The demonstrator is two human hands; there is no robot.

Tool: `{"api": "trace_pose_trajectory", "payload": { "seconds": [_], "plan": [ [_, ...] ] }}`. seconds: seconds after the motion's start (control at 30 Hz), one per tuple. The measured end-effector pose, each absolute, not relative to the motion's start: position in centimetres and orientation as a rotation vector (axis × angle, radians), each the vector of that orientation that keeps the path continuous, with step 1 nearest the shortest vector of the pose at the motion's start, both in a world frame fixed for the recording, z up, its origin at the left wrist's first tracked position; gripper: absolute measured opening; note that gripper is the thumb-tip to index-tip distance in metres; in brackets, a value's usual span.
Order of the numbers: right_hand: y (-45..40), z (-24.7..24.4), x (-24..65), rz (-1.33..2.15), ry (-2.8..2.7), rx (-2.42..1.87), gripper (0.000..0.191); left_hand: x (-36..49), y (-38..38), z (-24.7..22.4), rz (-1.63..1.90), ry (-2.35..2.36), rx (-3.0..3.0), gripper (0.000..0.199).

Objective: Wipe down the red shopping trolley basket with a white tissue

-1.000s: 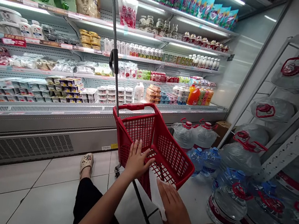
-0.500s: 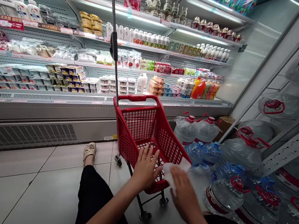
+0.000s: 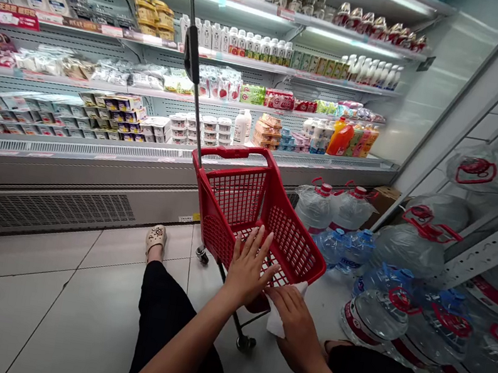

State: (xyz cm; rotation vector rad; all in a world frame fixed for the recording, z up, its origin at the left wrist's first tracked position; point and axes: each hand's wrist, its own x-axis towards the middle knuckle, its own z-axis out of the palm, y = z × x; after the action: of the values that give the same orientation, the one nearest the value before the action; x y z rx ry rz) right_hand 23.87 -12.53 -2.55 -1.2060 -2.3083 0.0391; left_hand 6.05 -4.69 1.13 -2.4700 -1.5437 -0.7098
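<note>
Refrig. display case at back, tiled floor, water jugs to R. Red shopping cart stands before case. L hand spread, grasping nothing, at cart's near end; contact unclear. R hand clasps white cloth. Risk: castors may roll if pushed hard; cloth could snag in mesh. Vs prev. frame: R hand + cloth closer to L, off R corner.

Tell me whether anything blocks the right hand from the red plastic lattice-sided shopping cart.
Nothing visible, apart from the thin white sheet the bare right hand holds at the near rim of the red plastic lattice-sided shopping cart; contact is unclear. The bare left hand is beside it to the left, not in between.
</note>
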Motion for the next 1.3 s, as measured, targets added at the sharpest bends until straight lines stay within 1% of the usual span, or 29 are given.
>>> {"api": "trace_pose_trajectory", "payload": {
  "seconds": [0.13, 0.23, 0.3, 0.43, 0.53, 0.67, 0.77, 0.87, 0.97, 1.07, 1.13, 1.23, 1.3],
  "plan": [
    [-14.0, -2.8, 22.4, 0.032, -2.341, -1.172, 0.074, 4.8, -5.2, 1.5, -0.698, -1.565, -2.493, 0.073],
    [-14.0, -2.7, 23.0, 0.024, -2.392, -1.101, 0.074, 3.7, -5.5, 1.9, -0.673, -1.603, -2.473, 0.072],
    [-13.3, -2.6, 24.7, 0.003, -2.392, -1.089, 0.067, 3.1, -5.6, 2.0, -0.661, -1.621, -2.435, 0.074],
    [-11.2, -2.4, 29.2, -0.088, -2.311, -1.225, 0.046, 2.2, -5.5, 2.2, -0.635, -1.646, -2.376, 0.079],
    [-10.7, -2.5, 30.4, -0.122, -2.296, -1.277, 0.043, 1.3, -4.7, 2.1, -0.614, -1.659, -2.353, 0.077],
    [-12.0, -3.0, 27.9, -0.102, -2.274, -1.236, 0.049, -0.8, -3.4, 2.2, -0.577, -1.661, -2.297, 0.076],
    [-13.6, -2.8, 25.2, -0.106, -2.283, -1.166, 0.061, -1.8, -3.3, 2.6, -0.539, -1.694, -2.210, 0.076],
    [-14.9, -2.1, 23.1, -0.117, -2.369, -1.046, 0.077, -0.7, -4.3, 2.9, -0.551, -1.703, -2.191, 0.074],
    [-15.4, -1.5, 22.2, -0.138, -2.454, -0.927, 0.084, 1.7, -6.0, 2.4, -0.590, -1.632, -2.315, 0.070],
    [-14.7, -1.3, 22.8, -0.166, -2.507, -0.851, 0.080, 3.1, -7.6, 1.6, -0.598, -1.561, -2.426, 0.067],
    [-13.3, -1.3, 23.9, -0.157, -2.534, -0.850, 0.076, 3.0, -8.2, 1.3, -0.593, -1.545, -2.444, 0.068],
    [-9.6, -1.2, 26.3, -0.139, -2.493, -0.924, 0.068, 2.3, -8.7, 1.2, -0.564, -1.491, -2.464, 0.072],
    [-6.6, -1.0, 28.1, -0.158, -2.413, -1.014, 0.058, 2.0, -8.8, 1.4, -0.534, -1.434, -2.502, 0.072]
  ]
}}
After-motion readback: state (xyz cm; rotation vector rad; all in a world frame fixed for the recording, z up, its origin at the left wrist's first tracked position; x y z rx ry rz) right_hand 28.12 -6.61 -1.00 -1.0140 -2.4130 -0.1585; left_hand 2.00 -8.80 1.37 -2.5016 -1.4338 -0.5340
